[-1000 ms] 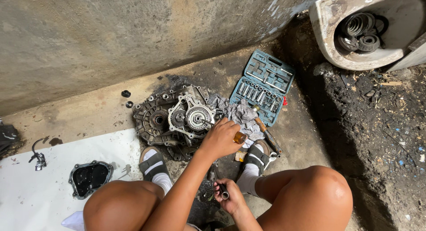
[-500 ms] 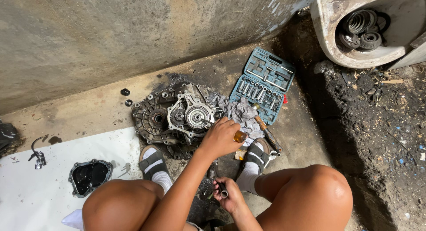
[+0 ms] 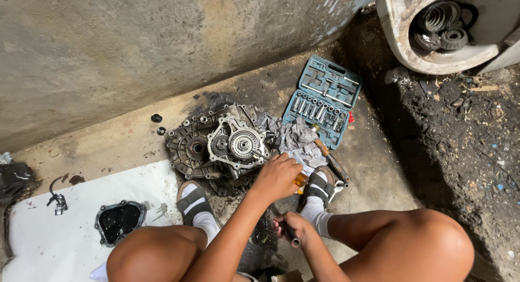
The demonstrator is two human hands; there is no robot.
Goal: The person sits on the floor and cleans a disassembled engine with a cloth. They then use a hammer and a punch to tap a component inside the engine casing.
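Orange-handled screwdriver (image 3: 299, 179) is sitting in my left hand (image 3: 277, 175), fingers closing round it beside the greasy gearbox housing (image 3: 219, 146) on the floor, while my right hand (image 3: 292, 228) is gripping a small metal socket (image 3: 293, 240).
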